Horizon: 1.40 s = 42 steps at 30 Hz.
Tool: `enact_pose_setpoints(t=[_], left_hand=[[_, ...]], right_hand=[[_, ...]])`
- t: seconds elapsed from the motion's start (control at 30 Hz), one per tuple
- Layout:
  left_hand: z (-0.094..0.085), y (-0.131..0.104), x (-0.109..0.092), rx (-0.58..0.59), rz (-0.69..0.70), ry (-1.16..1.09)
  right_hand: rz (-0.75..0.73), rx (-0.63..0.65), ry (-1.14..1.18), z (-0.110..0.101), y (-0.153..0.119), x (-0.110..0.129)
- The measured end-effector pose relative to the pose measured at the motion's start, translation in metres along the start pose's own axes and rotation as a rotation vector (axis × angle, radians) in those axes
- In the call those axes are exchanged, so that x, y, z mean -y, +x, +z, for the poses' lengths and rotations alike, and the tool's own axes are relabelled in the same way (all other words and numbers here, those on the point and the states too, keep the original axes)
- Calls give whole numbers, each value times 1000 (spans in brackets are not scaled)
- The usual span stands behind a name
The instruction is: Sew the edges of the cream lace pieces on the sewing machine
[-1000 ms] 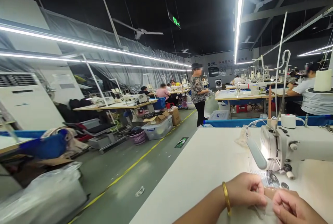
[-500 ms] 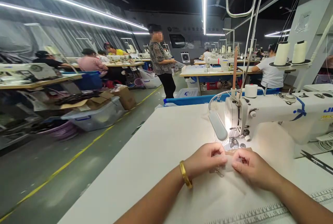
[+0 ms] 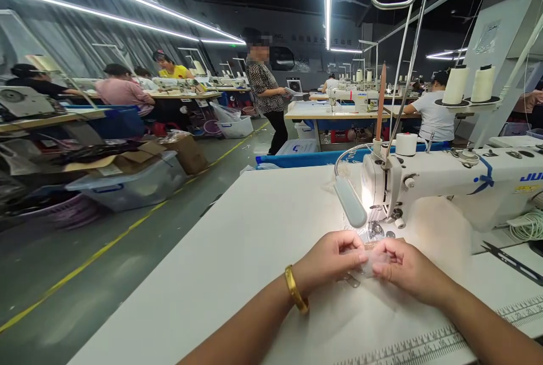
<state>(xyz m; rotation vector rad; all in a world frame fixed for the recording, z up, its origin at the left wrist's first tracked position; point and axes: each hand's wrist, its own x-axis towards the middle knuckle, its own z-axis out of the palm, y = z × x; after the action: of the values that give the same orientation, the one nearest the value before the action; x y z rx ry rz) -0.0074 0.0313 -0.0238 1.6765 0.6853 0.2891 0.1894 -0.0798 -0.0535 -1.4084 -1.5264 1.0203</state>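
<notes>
Just in front of the needle of a white sewing machine, both hands pinch a small piece of thin, see-through whitish material; whether it is fabric or plastic I cannot make out. My left hand, with a gold bangle at the wrist, grips its left side between thumb and fingers. On the other side my right hand pinches the right edge, fingers curled. The presser foot is lit by the machine's lamp, right behind the fingertips. A small metal plate lies under the left fingers.
Black thread snips lie at the right. A ruler strip runs along the front of the white table. Cream thread cones stand behind the machine. A person stands in the aisle; others sit at machines.
The view has shifted slightly, so the surroundings sit a little further left and higher. Both hands keep their pinch on the thin piece, nearly in the same place before the presser foot.
</notes>
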Motion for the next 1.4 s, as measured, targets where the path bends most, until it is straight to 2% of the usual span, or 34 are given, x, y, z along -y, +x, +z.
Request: enact_pose_setpoints(t=[0.33,0.67,0.9,1.03,1.23,1.4], left_hand=[[0,-2,0,63,34,-9],[2,-1,2,9,-12,-76],[2,-2,0,58,14,-38],[1,-3,2,17,35,2],[3,-2,1,-4,-16,-74],[3,-2,-1,18,7,-52]], right_hand=[[-18,-18,-53,-1,-2,9],[6,-30,-5,0,-2,5],[-6,-39,6,-1,-1,4],[6,-14,42,-2,-1,6],[19,-28,94,-2,0,0],[17,-40,105,-3,1,-3]])
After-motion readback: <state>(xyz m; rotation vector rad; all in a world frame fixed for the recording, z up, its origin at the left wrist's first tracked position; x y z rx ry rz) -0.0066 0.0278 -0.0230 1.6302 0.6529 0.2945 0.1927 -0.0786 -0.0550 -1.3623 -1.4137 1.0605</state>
